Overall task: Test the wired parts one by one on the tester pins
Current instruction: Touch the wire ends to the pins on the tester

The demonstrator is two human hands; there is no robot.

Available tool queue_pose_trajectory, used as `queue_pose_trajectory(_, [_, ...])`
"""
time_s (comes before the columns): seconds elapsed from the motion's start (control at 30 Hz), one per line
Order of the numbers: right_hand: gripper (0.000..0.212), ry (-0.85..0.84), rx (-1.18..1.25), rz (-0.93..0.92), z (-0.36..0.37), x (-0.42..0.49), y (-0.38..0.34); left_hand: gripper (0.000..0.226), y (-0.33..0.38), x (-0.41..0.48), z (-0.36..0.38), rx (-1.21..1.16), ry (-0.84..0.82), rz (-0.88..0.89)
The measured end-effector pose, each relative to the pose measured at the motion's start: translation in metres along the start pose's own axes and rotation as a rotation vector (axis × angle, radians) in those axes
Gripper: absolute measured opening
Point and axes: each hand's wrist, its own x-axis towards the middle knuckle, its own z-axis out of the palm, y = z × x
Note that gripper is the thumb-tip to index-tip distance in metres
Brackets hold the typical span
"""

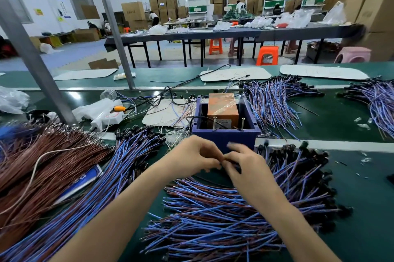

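Head view: both hands meet just in front of the blue tester box, above the green table. The left hand has its fingers curled in, thumb and fingertips drawn together at the spot where they touch those of the right hand. Between the two sets of fingertips sits a small dark wired part, apparently pinched from both sides, though motion blur hides its shape and exactly which fingers grip it. The right index finger is raised and smeared. The part is held below and in front of the two upright tester pins, apart from them. A heap of blue and brown wired parts lies under the forearms, and another bundle fans out to the left.
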Motion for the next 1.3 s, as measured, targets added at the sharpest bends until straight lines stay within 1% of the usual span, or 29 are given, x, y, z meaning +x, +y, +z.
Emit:
queue_pose_trajectory(0.03, [0.018, 0.021, 0.154, -0.008, 0.000, -0.001, -0.001, 0.013, 0.000, 0.001, -0.001, -0.057, 0.030, -0.019])
queue_pose_trajectory(0.1, [0.009, 0.078, 0.326, 0.001, 0.000, 0.000, 0.001, 0.011, -0.001, 0.003, -0.003, -0.265, 0.126, -0.080])
queue_pose_trajectory(0.2, [0.015, 0.142, 0.506, 0.089, 0.004, 0.003, 0.005, 0.009, -0.004, 0.006, 0.001, -0.724, 0.339, -0.174])
queue_pose_trajectory(0.23, [0.015, 0.151, 0.581, 0.127, 0.007, 0.005, 0.006, 0.009, -0.005, 0.008, 0.005, -0.812, 0.378, -0.190])
queue_pose_trajectory(0.27, [0.015, 0.153, 0.650, 0.159, 0.009, 0.006, 0.006, 0.008, -0.005, 0.010, 0.010, -0.846, 0.393, -0.200])
queue_pose_trajectory(0.37, [0.015, 0.129, 0.819, 0.227, 0.016, 0.008, 0.006, 0.008, -0.004, 0.015, 0.027, -0.828, 0.377, -0.225])
queue_pose_trajectory(0.5, [0.014, 0.128, 0.966, 0.318, 0.022, 0.009, 0.008, 0.009, -0.005, 0.022, 0.034, -0.783, 0.364, -0.258])
queue_pose_trajectory(0.7, [0.013, 0.174, 1.171, 0.482, 0.024, 0.010, 0.010, 0.009, -0.006, 0.025, 0.035, -0.721, 0.377, -0.320])
queue_pose_trajectory(0.83, [0.012, 0.196, 1.280, 0.554, 0.025, 0.011, 0.012, 0.010, -0.009, 0.026, 0.036, -0.710, 0.399, -0.334])
queue_pose_trajectory(1.1, [0.014, 0.279, 1.419, 0.592, 0.025, 0.009, 0.014, 0.010, -0.010, 0.030, 0.037, -0.685, 0.406, -0.351])
queue_pose_trajectory(1.3, [0.014, 0.290, 1.413, 0.576, 0.023, 0.010, 0.015, 0.008, -0.009, 0.033, 0.038, -0.705, 0.424, -0.362])
